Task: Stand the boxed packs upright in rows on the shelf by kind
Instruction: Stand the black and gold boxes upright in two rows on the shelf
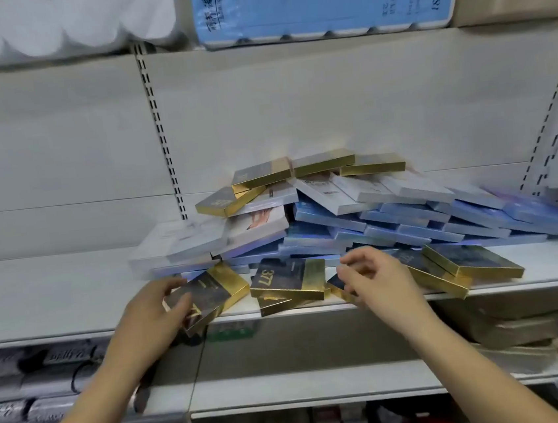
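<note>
White store shelving fills the view, and the work sits at the front edge of the middle shelf (pixel 56 303). At that edge the left hand (pixel 150 314) grips a gold pack (pixel 210 294), which lies tilted over the lip, with the thumb on top and the fingers round the near end. The right hand (pixel 381 279) curls over the corner of a low pack (pixel 335 283) at the same edge. I cannot tell whether it has hold or only touches. Between the hands the 377 pack (pixel 288 279) lies flat on others. More gold ones, the right packs (pixel 465 260), overlap flat toward the right end.

Behind them is a heap. Blue packs (pixel 410 225) are slumped to the right and white packs (pixel 177 239) are stacked to the left. About 4 top packs (pixel 300 167) lie near the back panel (pixel 57 148). Paper rolls (pixel 44 25) sit on the shelf above.

No pack stands upright, no row exists, and the kinds lie mixed. The task looks barely begun, with all the sorting and standing still left.
</note>
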A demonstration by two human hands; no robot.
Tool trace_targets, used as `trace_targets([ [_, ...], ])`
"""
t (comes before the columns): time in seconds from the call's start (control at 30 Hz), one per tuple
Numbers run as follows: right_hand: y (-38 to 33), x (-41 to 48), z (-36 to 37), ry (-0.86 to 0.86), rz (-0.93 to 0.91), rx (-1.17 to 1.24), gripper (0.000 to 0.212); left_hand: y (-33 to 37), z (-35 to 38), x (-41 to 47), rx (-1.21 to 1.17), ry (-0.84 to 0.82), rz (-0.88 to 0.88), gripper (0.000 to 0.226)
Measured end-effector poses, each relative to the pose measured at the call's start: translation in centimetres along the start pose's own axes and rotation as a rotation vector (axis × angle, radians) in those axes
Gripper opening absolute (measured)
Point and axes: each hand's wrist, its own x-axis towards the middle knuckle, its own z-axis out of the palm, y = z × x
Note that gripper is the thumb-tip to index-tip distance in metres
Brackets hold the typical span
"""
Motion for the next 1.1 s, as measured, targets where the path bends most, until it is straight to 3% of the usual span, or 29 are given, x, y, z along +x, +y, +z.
trace_targets([
  [0.07,-0.9,1.3,0.9,-0.028,-0.047,-0.289,0.026,-0.2,0.1,1.5,0.116,-0.08,-0.059,0.039],
  [0.2,-2.2,3.9,3.9,-0.191,0.037,-0.769,0.08,0.3,1.3,3.8,0.342,-0.33,-0.114,0.045],
  [0.27,-2.1,4.8,5.0,-0.225,0.092,-0.889,0.1,0.2,2.0,4.6,0.42,-0.353,-0.112,0.052],
  [0.4,-2.2,6.3,6.3,-0.24,0.119,-0.958,0.115,-0.2,2.4,6.2,0.407,-0.409,-0.16,0.056],
  [0.53,-2.3,7.1,6.2,-0.267,0.185,-0.871,0.12,-1.0,1.9,6.2,0.138,-0.397,-0.218,0.038],
  [0.67,-2.9,7.9,5.8,-0.341,0.282,-0.708,0.086,-1.6,2.0,5.4,-0.13,-0.33,-0.235,0.027],
  [0.83,-3.3,8.0,5.9,-0.33,0.387,-0.522,0.103,-1.8,1.2,5.0,-0.302,-0.271,-0.278,0.03],
  [0.93,-3.4,7.5,6.3,-0.264,0.352,-0.368,0.101,-2.4,0.6,4.5,-0.365,-0.259,-0.279,0.03],
  [1.1,-4.1,6.3,6.7,-0.017,0.207,-0.018,0.07,-3.4,-1.1,3.8,-0.584,-0.191,-0.253,0.032],
])
